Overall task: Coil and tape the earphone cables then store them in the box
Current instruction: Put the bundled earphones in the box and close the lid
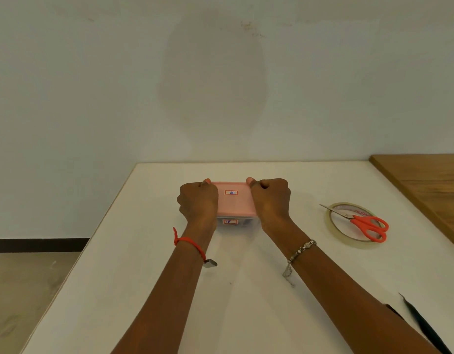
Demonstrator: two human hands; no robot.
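The white table [272, 290] carries the box [234, 200], pink-lidded and labelled 21. The left hand [199, 201] and right hand [270, 200] grip the box's 2 sides, fingers curled over the lid. Well right of the box lies a tape roll [358, 212], scissors [360, 220] across it. No cables show. Uneven pressing could leave 1 corner unseated or skid the box.
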